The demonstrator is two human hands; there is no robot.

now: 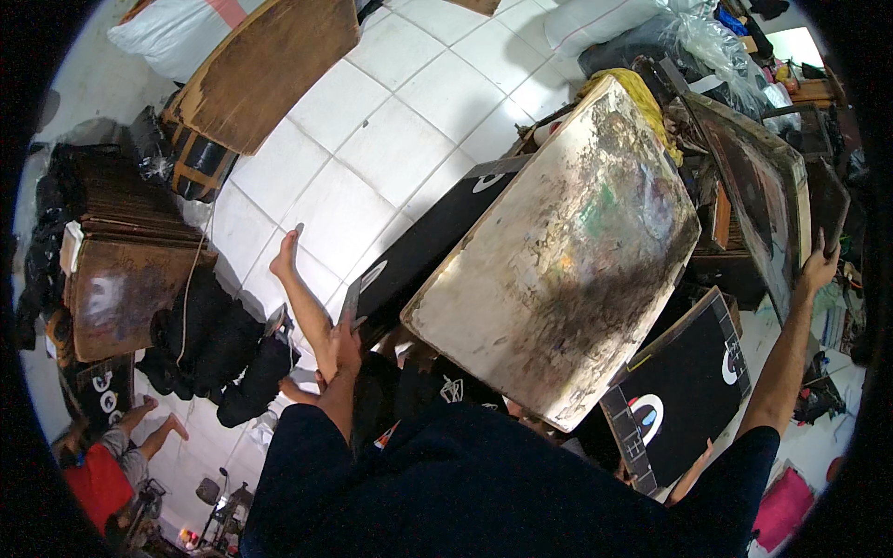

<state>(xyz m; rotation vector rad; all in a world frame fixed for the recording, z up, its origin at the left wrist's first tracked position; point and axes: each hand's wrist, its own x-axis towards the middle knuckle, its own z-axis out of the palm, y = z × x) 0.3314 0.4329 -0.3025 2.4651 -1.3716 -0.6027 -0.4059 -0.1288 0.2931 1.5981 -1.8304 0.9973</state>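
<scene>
My left hand (pixel 346 352) closes at the grey-banded near end of a long black board (pixel 419 240) that carries white eye prints. Much of that board lies hidden under a large pale panel (pixel 558 256), which is tilted and smeared with dark, green and orange stains. Over on the right, my right arm reaches out and my right hand (pixel 819 267) grips the lower edge of a dark panel (pixel 826 209). Beside that panel leans a wood-framed screen (pixel 758 172). Below the stained panel sits a second black board (pixel 684 395) with printed eyes and grey gridded ends.
Another person's hand (pixel 704 458) is near the second board. A bare foot (pixel 285 256) stands on white floor tiles. Brown boards (pixel 135 298) and black cloth bundles (pixel 209 339) stand at left; a person in red (pixel 98 484) is beyond. Plastic bags (pixel 707 46) pile up far right.
</scene>
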